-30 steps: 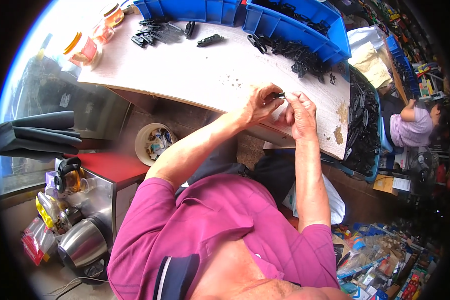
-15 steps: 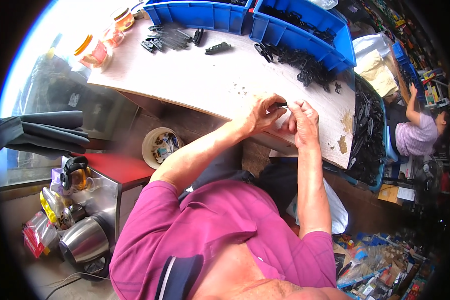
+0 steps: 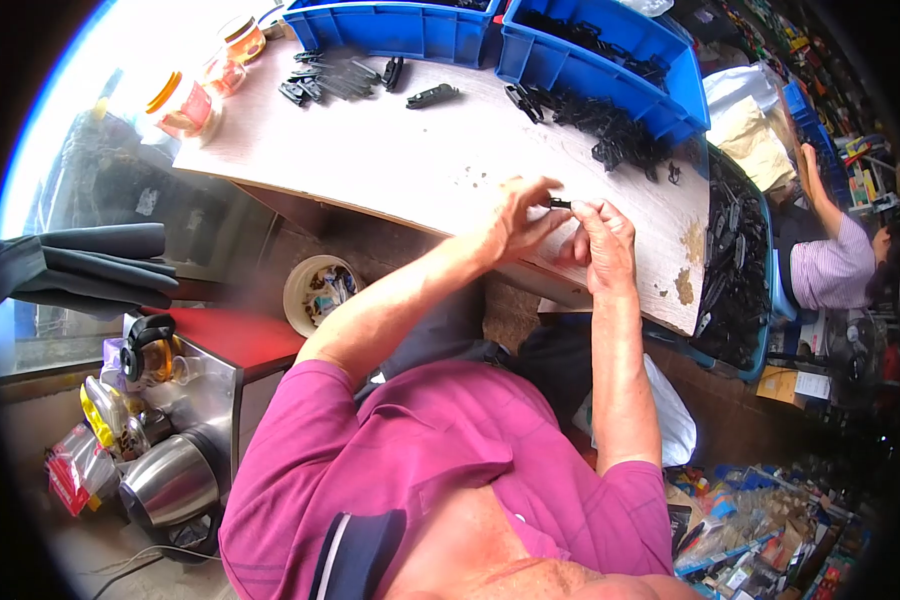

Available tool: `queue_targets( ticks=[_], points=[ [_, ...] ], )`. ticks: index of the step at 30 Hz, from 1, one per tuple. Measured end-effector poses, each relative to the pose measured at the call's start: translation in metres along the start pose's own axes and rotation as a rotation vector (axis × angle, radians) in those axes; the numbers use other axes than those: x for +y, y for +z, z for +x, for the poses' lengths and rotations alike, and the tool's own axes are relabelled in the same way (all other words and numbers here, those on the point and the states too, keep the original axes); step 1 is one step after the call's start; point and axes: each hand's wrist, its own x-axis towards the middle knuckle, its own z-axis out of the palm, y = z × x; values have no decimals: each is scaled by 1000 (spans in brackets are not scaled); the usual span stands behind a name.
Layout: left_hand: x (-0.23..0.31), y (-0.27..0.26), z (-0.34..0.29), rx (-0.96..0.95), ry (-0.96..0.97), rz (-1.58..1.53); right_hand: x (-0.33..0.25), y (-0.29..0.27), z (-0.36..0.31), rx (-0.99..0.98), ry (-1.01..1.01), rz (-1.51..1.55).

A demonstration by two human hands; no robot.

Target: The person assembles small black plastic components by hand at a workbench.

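A small black plastic piece is pinched between the thumb and forefinger of my right hand, above the table's front edge. Its left end points at my left hand, whose thumb and fingers are spread around that end without gripping it. Long black plastic parts lie in a group at the far left of the pale table. One similar part rests apart from them. To the right, a heap of smaller black parts lies against a blue bin.
Two blue bins with black parts stand along the back. A teal tub of black parts adjoins the table's right side. Jars stand far left; a waste bucket is below. Another person works at right.
My left fingers have opened and drawn slightly back from the black piece, so more of it shows. My right hand stays nearly in place. The other person's arm has moved.
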Motion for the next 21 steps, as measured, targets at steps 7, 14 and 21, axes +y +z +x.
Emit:
queue_targets(
  ticks=[7,14,21],
  points=[
    [-105,-82,70,483,-97,657,-2,6,-4,87,4,118],
    [-82,-81,56,33,-87,853,1,2,-3,93,-3,116],
    [-50,-68,19,85,39,886,1,4,-5,106,-37,154]
  ],
)
